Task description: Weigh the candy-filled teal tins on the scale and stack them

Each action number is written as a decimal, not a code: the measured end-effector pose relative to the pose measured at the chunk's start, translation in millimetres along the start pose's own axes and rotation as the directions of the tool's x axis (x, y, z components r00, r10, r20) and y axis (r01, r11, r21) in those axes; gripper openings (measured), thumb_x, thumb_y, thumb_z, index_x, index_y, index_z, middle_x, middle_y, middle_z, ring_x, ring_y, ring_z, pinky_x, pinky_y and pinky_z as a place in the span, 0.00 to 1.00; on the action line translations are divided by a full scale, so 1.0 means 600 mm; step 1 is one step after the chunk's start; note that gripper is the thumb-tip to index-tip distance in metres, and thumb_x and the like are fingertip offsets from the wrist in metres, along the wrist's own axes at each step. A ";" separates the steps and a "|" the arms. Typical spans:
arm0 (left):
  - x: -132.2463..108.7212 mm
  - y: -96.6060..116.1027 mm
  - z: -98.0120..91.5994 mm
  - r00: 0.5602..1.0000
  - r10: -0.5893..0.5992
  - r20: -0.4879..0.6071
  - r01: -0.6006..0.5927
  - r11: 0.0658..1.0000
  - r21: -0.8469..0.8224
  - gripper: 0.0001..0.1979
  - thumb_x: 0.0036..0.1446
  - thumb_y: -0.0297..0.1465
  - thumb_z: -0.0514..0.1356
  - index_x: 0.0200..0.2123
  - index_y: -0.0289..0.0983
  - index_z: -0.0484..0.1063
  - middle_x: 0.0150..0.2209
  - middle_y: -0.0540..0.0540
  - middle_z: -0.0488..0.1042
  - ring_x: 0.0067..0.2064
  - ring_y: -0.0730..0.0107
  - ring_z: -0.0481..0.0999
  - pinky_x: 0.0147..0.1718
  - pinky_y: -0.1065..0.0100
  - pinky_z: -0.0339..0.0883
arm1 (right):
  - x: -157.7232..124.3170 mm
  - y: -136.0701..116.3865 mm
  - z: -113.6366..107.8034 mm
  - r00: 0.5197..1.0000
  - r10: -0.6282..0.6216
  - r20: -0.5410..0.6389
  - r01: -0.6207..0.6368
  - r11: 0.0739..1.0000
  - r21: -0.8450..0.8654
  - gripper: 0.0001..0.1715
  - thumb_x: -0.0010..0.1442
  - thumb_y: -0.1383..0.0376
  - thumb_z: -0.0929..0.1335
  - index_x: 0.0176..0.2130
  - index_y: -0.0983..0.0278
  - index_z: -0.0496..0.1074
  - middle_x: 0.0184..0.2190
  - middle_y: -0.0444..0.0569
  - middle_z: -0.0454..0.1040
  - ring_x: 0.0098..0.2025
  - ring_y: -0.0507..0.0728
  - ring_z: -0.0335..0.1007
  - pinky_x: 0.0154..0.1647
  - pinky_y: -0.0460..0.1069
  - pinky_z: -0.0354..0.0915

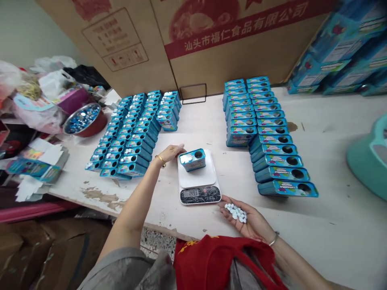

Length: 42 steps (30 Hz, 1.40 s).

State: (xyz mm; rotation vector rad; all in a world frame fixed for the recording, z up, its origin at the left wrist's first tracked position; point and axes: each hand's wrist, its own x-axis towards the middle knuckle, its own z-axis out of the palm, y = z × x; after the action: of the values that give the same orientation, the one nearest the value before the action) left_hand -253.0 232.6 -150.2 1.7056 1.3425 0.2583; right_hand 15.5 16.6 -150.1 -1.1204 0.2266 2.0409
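My left hand (171, 154) lies palm down on the white table (314, 241), its fingertips at the side of a blue rectangular tin (192, 160). The tin sits open-holed on the white plate of a digital scale (198, 193), with white mints showing through its clear window. The scale's small display shows digits I cannot read for certain. My right hand (246, 219) is palm up near the scale, cupping a small pile of white mints (236, 212). Two groups of blue tins (133, 129) (266, 137) stand in tight rows on either side.
A metal-rimmed red bowl (81, 119) of blue-wrapped items stands at the table's left end among plastic bags. Flattened blue packaging (33, 169) lies at the left edge. Cardboard cartons (242, 52) rise behind the table, and a teal plastic tub (370, 157) stands at the right.
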 end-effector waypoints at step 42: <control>-0.235 0.210 0.170 0.736 0.527 -0.425 -0.502 0.846 0.180 0.04 0.54 0.26 0.58 0.35 0.36 0.69 0.35 0.48 0.67 0.31 0.78 0.67 0.29 0.74 0.65 | -0.049 0.004 0.108 0.946 -0.118 0.303 0.018 0.949 0.316 0.19 0.62 0.70 0.57 0.37 0.72 0.74 0.35 0.56 0.79 0.41 0.56 0.76 0.46 0.51 0.71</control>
State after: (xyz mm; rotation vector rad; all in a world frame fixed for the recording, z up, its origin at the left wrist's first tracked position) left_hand -158.0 61.6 -61.6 2.1308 1.1633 1.0171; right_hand -18.7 30.8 -89.0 -0.5876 0.3256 2.0040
